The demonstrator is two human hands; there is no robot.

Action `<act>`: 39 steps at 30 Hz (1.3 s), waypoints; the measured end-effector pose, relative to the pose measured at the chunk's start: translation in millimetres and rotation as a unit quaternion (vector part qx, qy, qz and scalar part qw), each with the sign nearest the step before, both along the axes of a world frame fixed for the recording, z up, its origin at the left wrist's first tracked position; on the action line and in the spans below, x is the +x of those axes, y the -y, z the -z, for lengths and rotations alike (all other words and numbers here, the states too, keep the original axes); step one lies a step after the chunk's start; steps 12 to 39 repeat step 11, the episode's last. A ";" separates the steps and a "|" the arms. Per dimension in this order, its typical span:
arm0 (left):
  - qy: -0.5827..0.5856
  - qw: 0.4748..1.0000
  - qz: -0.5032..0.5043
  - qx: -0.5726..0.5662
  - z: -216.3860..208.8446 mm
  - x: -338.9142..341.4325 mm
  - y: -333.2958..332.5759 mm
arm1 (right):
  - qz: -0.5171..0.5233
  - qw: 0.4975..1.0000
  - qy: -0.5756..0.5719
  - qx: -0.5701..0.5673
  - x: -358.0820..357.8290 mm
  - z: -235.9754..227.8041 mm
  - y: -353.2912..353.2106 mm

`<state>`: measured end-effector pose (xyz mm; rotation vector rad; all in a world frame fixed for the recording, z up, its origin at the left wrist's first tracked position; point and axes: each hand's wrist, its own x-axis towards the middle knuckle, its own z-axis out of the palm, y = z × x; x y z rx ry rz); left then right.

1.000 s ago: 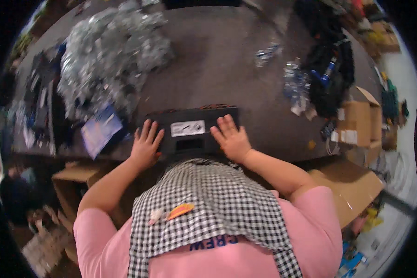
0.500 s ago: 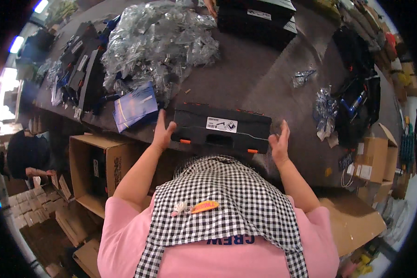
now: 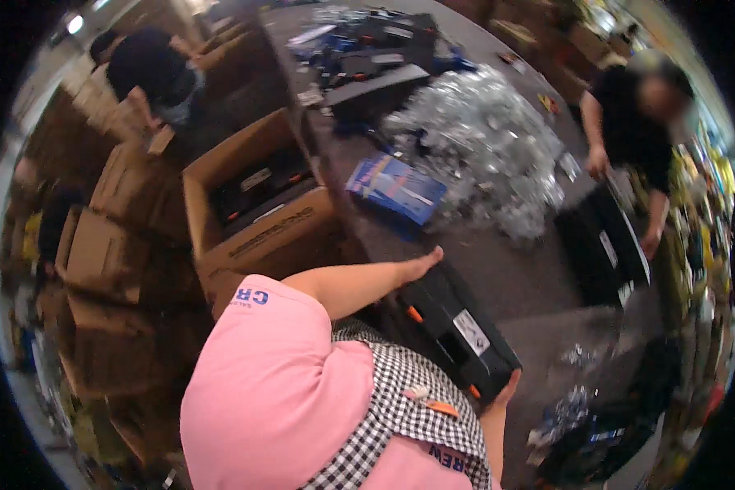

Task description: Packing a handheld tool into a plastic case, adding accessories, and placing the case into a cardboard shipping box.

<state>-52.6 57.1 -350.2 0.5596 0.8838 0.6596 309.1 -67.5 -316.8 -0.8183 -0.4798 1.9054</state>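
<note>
A black hard plastic tool case (image 3: 445, 314) with orange latches and a white label lies in front of me, close against my checked apron. My left hand (image 3: 420, 266) is pressed to its far-left end, fingers stretched along the end face. At the opposite end my right hand (image 3: 506, 389) grips the corner, its fingers partly hidden by the case. Between them the two hands clasp the case. Beyond my left hand lies a stack of blue printed packets (image 3: 396, 189).
An open cardboard box (image 3: 278, 227) with black cases inside stands left of the table (image 3: 498, 278). A heap of clear plastic bags (image 3: 482, 131) covers the table's middle. Across from me, a person (image 3: 629, 122) handles another black case (image 3: 603, 237). More cases lie at the far end.
The view has swung left toward the cardboard box. My hands have closed in on the case's ends, from slightly apart to touching. The person opposite now shows, hands on a case.
</note>
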 end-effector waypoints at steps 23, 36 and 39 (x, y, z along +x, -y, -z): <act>-0.136 0.983 -0.121 0.006 -58.4 -33.3 60.1 | -0.048 0.993 0.086 -0.063 -7.6 -41.6 -11.9; -0.136 0.983 -0.121 0.006 -58.4 -33.3 60.1 | -0.048 0.993 0.086 -0.063 -7.6 -41.6 -11.9; -0.136 0.983 -0.121 0.006 -58.4 -33.3 60.1 | -0.048 0.993 0.086 -0.063 -7.6 -41.6 -11.9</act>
